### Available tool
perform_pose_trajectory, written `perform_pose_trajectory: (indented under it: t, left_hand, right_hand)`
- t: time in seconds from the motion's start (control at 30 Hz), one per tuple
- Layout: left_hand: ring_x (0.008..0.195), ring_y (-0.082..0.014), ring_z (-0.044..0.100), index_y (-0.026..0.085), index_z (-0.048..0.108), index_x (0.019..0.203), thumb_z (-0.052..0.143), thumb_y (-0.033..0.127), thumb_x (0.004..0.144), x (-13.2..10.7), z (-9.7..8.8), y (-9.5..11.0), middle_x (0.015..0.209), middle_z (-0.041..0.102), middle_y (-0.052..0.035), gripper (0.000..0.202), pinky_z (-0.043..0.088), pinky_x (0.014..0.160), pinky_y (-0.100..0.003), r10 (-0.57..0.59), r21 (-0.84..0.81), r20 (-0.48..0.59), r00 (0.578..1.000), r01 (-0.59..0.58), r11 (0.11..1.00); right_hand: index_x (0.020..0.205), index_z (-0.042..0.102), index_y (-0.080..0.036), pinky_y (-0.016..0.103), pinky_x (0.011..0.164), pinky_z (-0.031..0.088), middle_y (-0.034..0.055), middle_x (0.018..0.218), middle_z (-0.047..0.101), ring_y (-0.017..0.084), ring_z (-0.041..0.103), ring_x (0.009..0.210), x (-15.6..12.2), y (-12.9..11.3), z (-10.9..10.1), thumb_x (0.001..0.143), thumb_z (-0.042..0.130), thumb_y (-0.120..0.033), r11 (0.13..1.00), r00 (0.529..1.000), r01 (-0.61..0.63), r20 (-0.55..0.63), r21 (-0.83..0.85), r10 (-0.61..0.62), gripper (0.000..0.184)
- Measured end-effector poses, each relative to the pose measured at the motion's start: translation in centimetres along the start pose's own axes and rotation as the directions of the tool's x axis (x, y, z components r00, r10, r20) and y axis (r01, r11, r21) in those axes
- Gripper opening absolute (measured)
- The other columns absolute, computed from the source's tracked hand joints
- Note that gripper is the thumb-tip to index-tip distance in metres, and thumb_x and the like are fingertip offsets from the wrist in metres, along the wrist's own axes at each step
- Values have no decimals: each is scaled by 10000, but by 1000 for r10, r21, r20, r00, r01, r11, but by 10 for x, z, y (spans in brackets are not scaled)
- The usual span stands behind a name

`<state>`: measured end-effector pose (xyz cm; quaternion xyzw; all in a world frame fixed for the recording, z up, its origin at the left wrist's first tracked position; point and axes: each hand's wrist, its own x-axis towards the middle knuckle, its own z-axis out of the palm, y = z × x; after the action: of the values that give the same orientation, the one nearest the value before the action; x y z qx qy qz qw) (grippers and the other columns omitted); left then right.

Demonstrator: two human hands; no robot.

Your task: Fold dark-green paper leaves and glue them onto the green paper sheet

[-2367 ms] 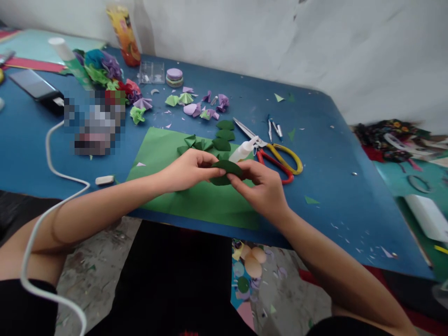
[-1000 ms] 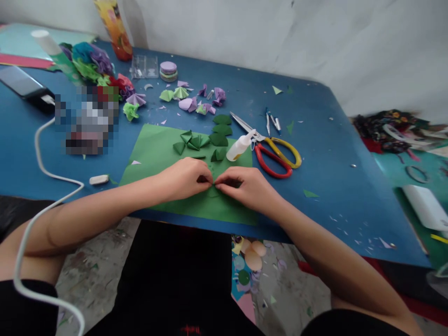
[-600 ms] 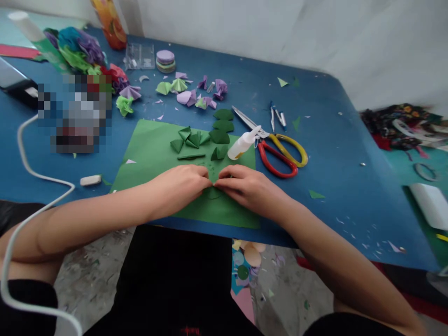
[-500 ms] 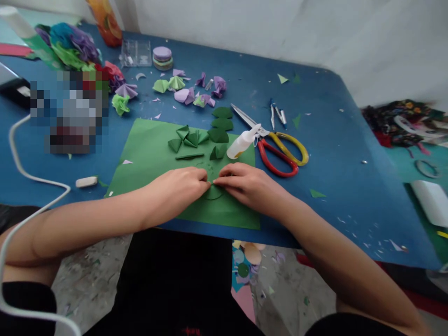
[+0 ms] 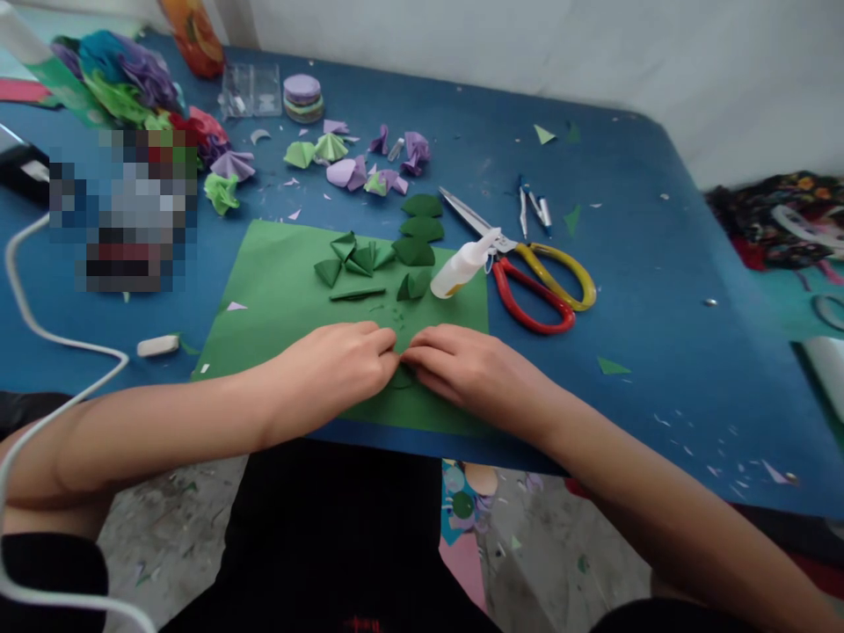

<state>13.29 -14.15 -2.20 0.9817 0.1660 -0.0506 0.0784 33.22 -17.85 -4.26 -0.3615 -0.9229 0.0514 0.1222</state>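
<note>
Head view: pinching green bit [image 5: 403,376] with left hand [image 5: 349,362] and right hand [image 5: 476,369] (probably folding); next, likely needs firm pressing.

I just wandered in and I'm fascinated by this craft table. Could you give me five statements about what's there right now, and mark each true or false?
1. The left hand and right hand come together over a green sheet. True.
2. The scissors have their blade tips pointing away from the person. True.
3. Both scissor handles are yellow. False: one is red, the other yellow.
4. The right hand is gripping the white bottle. False: the white bottle is apart from that hand, beyond it.
5. A lilac-topped, macaron-shaped item sits beside a clear case. True.
</note>
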Motion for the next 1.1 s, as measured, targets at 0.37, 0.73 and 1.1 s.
perform_pose_trajectory:
  t: [0.37, 0.73, 1.1]
  left_hand:
    - [595, -154, 539, 119, 585, 712, 456, -2, 781, -2, 4, 16, 659, 557, -43, 189, 384, 553, -266, 3, 295, -116, 993, 31, 955]
    - [624, -158, 529, 122, 596, 729, 473, 25, 778, -5, 4, 18, 697, 557, -51, 164, 371, 535, -269, -24, 285, -107, 994, 54, 957]
    - [640, -132, 534, 155, 648, 731, 518, 239, 825, 10, 7, -14, 741, 613, -31, 181, 348, 549, -239, -225, -184, -73, 972, 208, 961]
  right_hand:
    - [821, 603, -82, 311, 602, 449, 94, 721, 579, 190, 535, 654, -6, -32, -1, 829, 341, 10, 935, 997, 39, 77, -352, -13, 278]
    - [739, 583, -123, 276, 581, 424, 63, 682, 537, 169, 497, 619, -11, -37, -15, 677, 390, 89, 953, 968, -105, 189, -285, 163, 294]
    - [885, 636, -157, 283, 683, 436, 63, 838, 627, 178, 577, 786, -10, -19, -16, 897, 447, -246, 958, 953, -287, 98, 6, 285, 210]
